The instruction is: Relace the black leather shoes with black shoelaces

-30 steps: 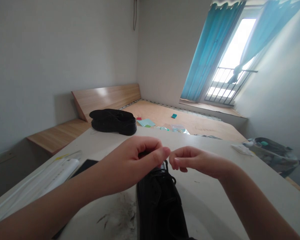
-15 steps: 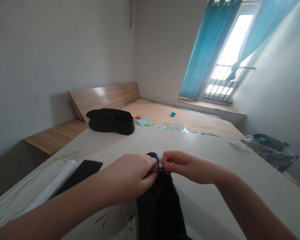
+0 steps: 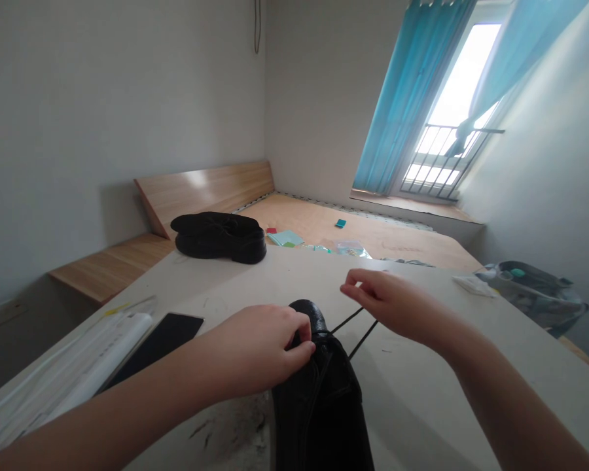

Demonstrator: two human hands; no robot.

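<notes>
A black lace-up shoe (image 3: 326, 399) stands on the white table in front of me, its toe pointing away. My left hand (image 3: 277, 343) is closed at the shoe's left side by the lacing; thumb and forefinger pinch there, and exactly what part they grip is hidden. To the right of the shoe and above the table, my right hand (image 3: 380, 294) is closed on a black shoelace (image 3: 347, 320). Two taut strands run from the shoe up to this hand. The other black shoe (image 3: 220, 237) rests at the table's far left, sole down, with its laces on.
A dark phone (image 3: 152, 350) and a white plastic-wrapped packet (image 3: 78, 373) lie on the table (image 3: 422, 405) at left. Small papers and bags (image 3: 287, 239) lie on the wooden bed board (image 3: 397, 242) beyond. A grey bag (image 3: 540, 294) stands past the right edge.
My right hand has moved right and away from the shoe, drawing the shoelace out into two taut strands. My left hand stays at the shoe.
</notes>
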